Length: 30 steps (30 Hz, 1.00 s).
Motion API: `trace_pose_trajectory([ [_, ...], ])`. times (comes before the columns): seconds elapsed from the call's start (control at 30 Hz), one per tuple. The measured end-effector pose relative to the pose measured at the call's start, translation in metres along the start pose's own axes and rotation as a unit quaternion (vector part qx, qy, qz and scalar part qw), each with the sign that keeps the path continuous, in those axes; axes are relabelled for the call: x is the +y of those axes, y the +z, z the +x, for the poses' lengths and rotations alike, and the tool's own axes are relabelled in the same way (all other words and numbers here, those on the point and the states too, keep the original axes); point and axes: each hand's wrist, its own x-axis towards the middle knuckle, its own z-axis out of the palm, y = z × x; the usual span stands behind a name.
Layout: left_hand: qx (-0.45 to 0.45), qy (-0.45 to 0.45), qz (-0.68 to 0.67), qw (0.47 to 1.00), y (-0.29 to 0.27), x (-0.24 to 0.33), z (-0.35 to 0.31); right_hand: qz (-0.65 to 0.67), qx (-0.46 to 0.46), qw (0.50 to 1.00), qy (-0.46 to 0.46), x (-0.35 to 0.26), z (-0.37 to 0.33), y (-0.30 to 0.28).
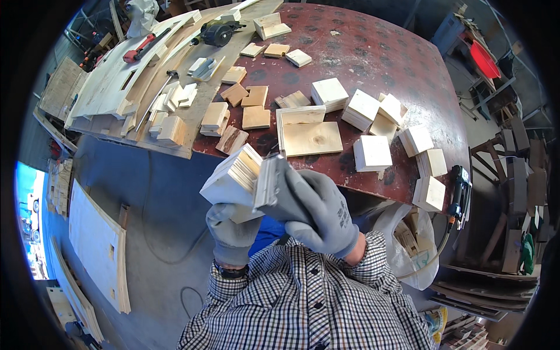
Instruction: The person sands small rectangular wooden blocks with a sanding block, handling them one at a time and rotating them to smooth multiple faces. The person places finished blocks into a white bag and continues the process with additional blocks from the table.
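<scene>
In front of my chest, my gloved left hand (230, 233) grips a pale plywood block (228, 175) from below, its layered edge grain turned up and to the right. My gloved right hand (326, 213) is wrapped round a grey hand sanding block (277, 189) with a ridged metal end. That tool lies against or just over the block's right side; whether they touch is hidden. On the near edge of the red-brown table (361, 52), just beyond my hands, rests an L-shaped wooden piece (312, 139). Several similar blocks (372, 153) stand to its right.
Small wood offcuts (255, 118) lie at the table's left. Farther left, long boards (111, 87) carry a red power tool (140, 48) and a dark circular saw (217, 34). An air nailer (459, 189) with a hose hangs at the right edge, above a plastic bag (408, 245) of scraps.
</scene>
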Motion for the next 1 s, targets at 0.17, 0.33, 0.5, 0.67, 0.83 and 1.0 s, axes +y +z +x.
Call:
trace_pose_trajectory([
  [0.17,-0.025,0.002,-0.144,0.989,0.013,0.002,-0.007,0.004,-0.025,0.983,0.18,0.013,-0.004,0.018],
  [0.33,-0.065,0.019,-0.191,0.979,0.01,-0.003,-0.003,0.441,0.075,0.824,0.347,0.021,-0.026,0.029],
  [0.5,-0.018,0.064,0.107,0.992,0.014,-0.021,0.001,0.444,0.051,0.85,0.28,0.009,-0.034,0.049],
  [0.67,-0.014,0.11,0.24,0.965,0.035,-0.011,-0.009,0.44,0.056,0.852,0.278,0.009,-0.032,0.036],
  [0.83,-0.014,0.178,0.335,0.925,0.048,0.002,-0.017,0.457,0.058,0.841,0.282,-0.002,-0.016,0.015],
  [1.0,-0.056,0.103,0.323,0.939,0.049,0.014,-0.018,0.508,0.071,0.8,0.313,-0.001,-0.014,0.02],
])
